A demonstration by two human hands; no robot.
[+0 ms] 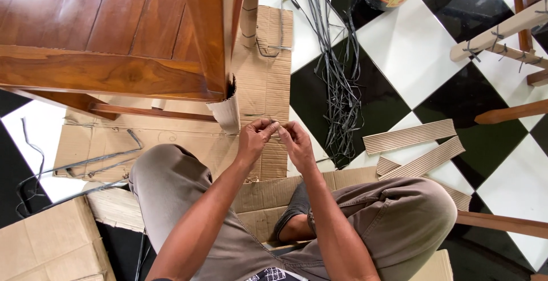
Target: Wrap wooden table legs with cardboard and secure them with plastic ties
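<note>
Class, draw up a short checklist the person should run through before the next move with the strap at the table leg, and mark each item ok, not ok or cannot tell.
1. Both hands on the strap: left hand and right hand meet at fingertips. Ok.
2. Strap end in the grip: too small to see. Cannot tell.
3. Corrugated wrap on the table leg: curls open at the bottom. Not ok.
4. Spare straps near: bundle on the floor beside the right hand. Ok.
5. Cardboard sheet under the leg: lying flat. Ok.
6. Corrugated strips nearby: on the tiles. Ok.
</note>
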